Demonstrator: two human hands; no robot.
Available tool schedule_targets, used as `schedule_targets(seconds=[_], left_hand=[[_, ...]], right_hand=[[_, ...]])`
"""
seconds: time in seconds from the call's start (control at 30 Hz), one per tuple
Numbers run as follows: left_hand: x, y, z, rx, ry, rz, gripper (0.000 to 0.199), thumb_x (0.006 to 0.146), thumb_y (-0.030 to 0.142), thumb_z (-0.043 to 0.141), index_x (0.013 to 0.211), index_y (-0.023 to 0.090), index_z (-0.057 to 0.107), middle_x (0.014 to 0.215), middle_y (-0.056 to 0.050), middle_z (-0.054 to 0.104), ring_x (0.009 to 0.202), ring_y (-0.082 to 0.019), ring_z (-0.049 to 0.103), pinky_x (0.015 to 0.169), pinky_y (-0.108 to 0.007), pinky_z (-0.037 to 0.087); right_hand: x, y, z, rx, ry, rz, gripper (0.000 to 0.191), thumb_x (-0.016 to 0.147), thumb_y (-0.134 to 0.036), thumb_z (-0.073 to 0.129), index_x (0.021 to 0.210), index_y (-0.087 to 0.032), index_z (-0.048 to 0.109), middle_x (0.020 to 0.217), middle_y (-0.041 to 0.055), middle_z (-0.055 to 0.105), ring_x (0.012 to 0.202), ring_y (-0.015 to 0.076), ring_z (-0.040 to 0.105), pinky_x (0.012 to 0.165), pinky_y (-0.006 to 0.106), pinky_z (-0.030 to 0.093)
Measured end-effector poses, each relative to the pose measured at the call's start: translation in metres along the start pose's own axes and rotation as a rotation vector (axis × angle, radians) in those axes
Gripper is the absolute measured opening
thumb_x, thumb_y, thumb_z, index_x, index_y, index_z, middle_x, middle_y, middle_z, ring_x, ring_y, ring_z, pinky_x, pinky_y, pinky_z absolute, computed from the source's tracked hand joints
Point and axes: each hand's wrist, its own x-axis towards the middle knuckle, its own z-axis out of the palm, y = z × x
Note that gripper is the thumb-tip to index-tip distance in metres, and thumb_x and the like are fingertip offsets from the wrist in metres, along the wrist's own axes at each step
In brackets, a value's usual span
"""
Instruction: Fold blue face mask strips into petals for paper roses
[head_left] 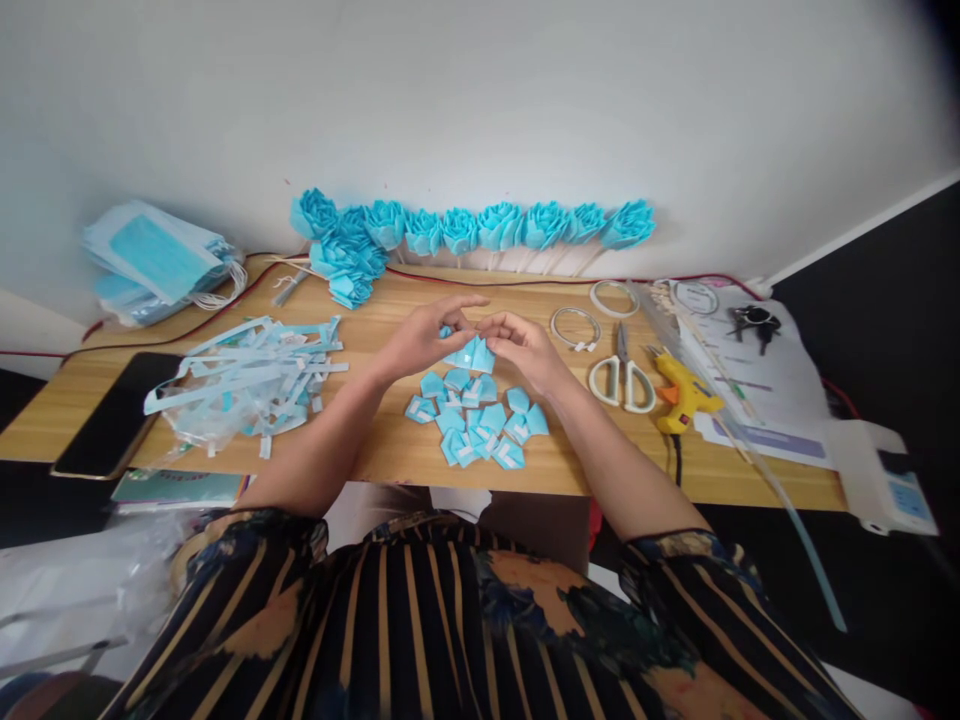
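Note:
Both of my hands meet above the middle of the wooden table. My left hand (429, 338) has its thumb and fingers on a blue piece (472, 354) of folded material, with the index finger stretched out over it. From the other side, my right hand (521, 348) pinches the same piece with its fingers bent. The fingers hide part of the piece. Just below lie several small folded blue petals (480, 430), some with white patches. Along the wall stands a row of blue fabric flowers (500, 226) on pale sticks.
Left: stacked masks (161, 255), cut strips (247, 380), a black phone (116, 415). Right: scissors (622, 370), tape rolls (576, 328), a yellow glue gun (686, 393), papers (780, 370), keys (756, 322) and a white device (881, 480). A red cable (540, 281) runs along the back.

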Motion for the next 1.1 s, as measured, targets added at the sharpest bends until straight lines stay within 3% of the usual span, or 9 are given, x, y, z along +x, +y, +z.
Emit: schedule_targets(seconds=[0.13, 0.27, 0.33, 0.43, 0.57, 0.8, 1.0, 1.1], left_hand=[[0.0, -0.002, 0.004, -0.172, 0.04, -0.101, 0.048, 0.09, 0.041, 0.058, 0.132, 0.017, 0.057, 0.085, -0.003, 0.068, 0.076, -0.014, 0.062, 0.068, -0.023, 0.047], [0.004, -0.006, 0.012, -0.513, 0.135, -0.276, 0.061, 0.094, 0.062, 0.04, 0.135, 0.019, 0.052, 0.091, -0.007, 0.07, 0.081, -0.018, 0.068, 0.068, -0.027, 0.053], [0.005, -0.007, 0.017, -0.681, 0.096, -0.356, 0.068, 0.091, 0.07, 0.037, 0.13, 0.017, 0.054, 0.09, -0.009, 0.071, 0.08, -0.019, 0.07, 0.068, -0.029, 0.055], [0.006, -0.005, 0.026, -0.805, -0.027, -0.427, 0.067, 0.081, 0.073, 0.053, 0.109, 0.013, 0.063, 0.094, -0.013, 0.072, 0.078, -0.019, 0.071, 0.065, -0.028, 0.056], [0.004, -0.004, 0.036, -0.686, -0.013, -0.428, 0.054, 0.067, 0.055, 0.08, 0.094, 0.011, 0.064, 0.09, -0.011, 0.071, 0.066, -0.014, 0.066, 0.056, -0.024, 0.053], [0.004, -0.008, 0.039, -0.53, 0.091, -0.425, 0.029, 0.075, 0.037, 0.074, 0.076, 0.013, 0.059, 0.064, -0.001, 0.061, 0.05, -0.008, 0.055, 0.046, -0.02, 0.045], [0.002, 0.001, 0.034, -0.574, 0.016, -0.41, 0.037, 0.07, 0.043, 0.077, 0.086, 0.013, 0.06, 0.071, -0.001, 0.062, 0.055, -0.008, 0.057, 0.049, -0.02, 0.046], [0.002, 0.002, 0.033, -0.55, 0.047, -0.429, 0.04, 0.073, 0.05, 0.074, 0.079, 0.013, 0.059, 0.07, -0.002, 0.062, 0.055, -0.008, 0.056, 0.048, -0.02, 0.044]], right_hand=[[0.0, -0.001, 0.001, -0.015, 0.029, -0.013, 0.025, 0.073, -0.031, 0.067, 0.096, -0.021, 0.066, 0.091, 0.0015, 0.071, 0.086, 0.0169, 0.065, 0.081, 0.031, 0.049], [0.002, -0.003, -0.002, -0.005, 0.157, -0.026, 0.025, 0.073, -0.034, 0.065, 0.095, -0.021, 0.065, 0.091, 0.0014, 0.07, 0.086, 0.0169, 0.064, 0.08, 0.03, 0.05], [0.004, -0.002, -0.004, 0.015, 0.238, -0.04, 0.026, 0.074, -0.035, 0.064, 0.096, -0.021, 0.064, 0.09, 0.0007, 0.069, 0.083, 0.0159, 0.063, 0.076, 0.028, 0.049], [0.005, -0.002, -0.006, 0.02, 0.324, -0.056, 0.028, 0.074, -0.037, 0.063, 0.098, -0.022, 0.063, 0.091, 0.001, 0.068, 0.083, 0.0156, 0.062, 0.074, 0.028, 0.049], [0.006, -0.002, -0.005, -0.014, 0.382, -0.101, 0.025, 0.075, -0.035, 0.062, 0.096, -0.023, 0.062, 0.09, 0.0013, 0.066, 0.084, 0.0155, 0.061, 0.076, 0.028, 0.049], [0.004, -0.005, 0.0, -0.048, 0.395, -0.162, 0.022, 0.076, -0.033, 0.061, 0.095, -0.023, 0.063, 0.088, 0.0012, 0.066, 0.081, 0.0161, 0.06, 0.077, 0.03, 0.05], [0.005, -0.002, -0.001, -0.046, 0.417, -0.184, 0.021, 0.077, -0.033, 0.062, 0.095, -0.023, 0.063, 0.086, 0.0009, 0.065, 0.08, 0.0157, 0.059, 0.077, 0.03, 0.049], [0.005, 0.0, -0.002, -0.08, 0.413, -0.178, 0.023, 0.078, -0.035, 0.061, 0.097, -0.022, 0.062, 0.088, 0.0013, 0.066, 0.081, 0.0156, 0.06, 0.078, 0.03, 0.049]])
